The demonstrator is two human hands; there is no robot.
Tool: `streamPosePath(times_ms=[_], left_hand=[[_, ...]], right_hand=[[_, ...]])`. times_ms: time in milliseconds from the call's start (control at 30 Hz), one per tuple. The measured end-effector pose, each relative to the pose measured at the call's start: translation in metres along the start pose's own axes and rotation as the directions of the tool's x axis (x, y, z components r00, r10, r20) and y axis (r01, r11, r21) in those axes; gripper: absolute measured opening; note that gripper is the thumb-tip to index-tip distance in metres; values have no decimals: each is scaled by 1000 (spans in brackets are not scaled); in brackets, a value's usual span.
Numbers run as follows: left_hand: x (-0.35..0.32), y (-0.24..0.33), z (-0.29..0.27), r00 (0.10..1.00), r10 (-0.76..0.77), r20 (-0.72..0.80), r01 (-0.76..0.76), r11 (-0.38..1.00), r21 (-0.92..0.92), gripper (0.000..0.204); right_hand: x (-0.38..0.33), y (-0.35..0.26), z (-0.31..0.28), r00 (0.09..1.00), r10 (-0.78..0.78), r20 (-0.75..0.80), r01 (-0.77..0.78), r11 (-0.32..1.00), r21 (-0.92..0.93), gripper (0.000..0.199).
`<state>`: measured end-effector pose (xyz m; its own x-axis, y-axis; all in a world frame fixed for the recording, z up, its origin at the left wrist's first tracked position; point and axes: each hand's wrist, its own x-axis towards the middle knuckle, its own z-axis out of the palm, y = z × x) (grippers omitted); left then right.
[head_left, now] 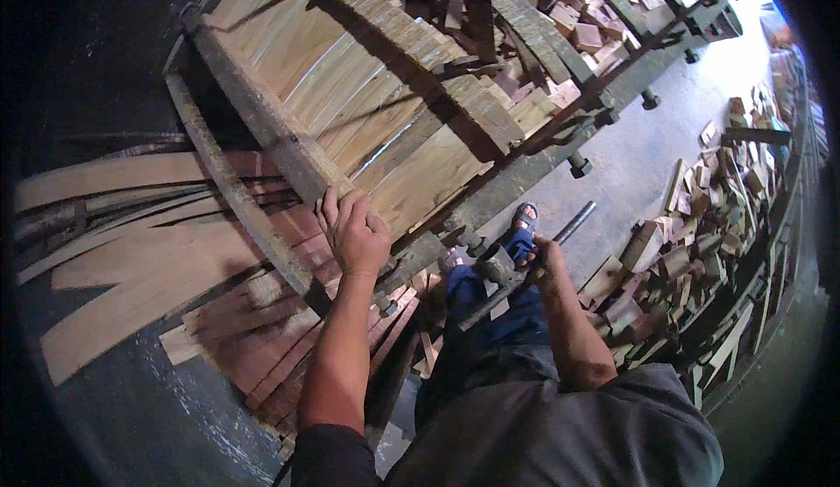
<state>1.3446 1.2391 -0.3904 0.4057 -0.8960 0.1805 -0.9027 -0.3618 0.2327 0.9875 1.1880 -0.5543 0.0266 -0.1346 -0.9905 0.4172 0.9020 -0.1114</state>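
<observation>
My left hand (354,233) rests over the near end of a rough, glue-crusted beam (262,124), its fingers curled over the edge. This beam runs along the left side of a panel of glued wooden strips (341,84), with white glue lines showing between several strips. My right hand (547,264) is closed round a T-handle wrench (573,224), a dark metal bar with a round socket-like head (497,266). The wrench is held in front of my legs, apart from the frame's bolts. A second crusted bar (472,93) lies across the panel.
A metal clamp frame (525,176) with protruding bolts (580,165) borders the panel on the right. Long boards (157,290) lie at the left. Wood offcuts (674,259) are heaped at the right, with more blocks (586,36) beyond the panel. My sandalled foot (525,216) stands on the grey floor.
</observation>
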Motion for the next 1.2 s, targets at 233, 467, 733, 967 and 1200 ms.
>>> streamPosePath(times_ms=[233,467,733,967,1200], left_hand=[[-9,2,2,944,-250,-214,238,968,-81,64],[-8,-8,11,730,-683,-24,624,680,-385,84],[-8,-15,17,779,-626,-33,587,747,-312,84],[-10,-16,17,788,-615,-36,581,761,-291,83],[-6,-4,8,774,-633,7,611,745,-267,83]], right_hand=[[-52,-20,-28,851,-503,-154,515,855,55,8],[-106,13,31,631,-773,-58,773,633,-29,21],[-120,79,38,367,-930,11,926,364,-105,15],[-135,132,25,208,-913,350,968,140,-210,13],[-117,123,11,295,-880,372,951,233,-203,13]])
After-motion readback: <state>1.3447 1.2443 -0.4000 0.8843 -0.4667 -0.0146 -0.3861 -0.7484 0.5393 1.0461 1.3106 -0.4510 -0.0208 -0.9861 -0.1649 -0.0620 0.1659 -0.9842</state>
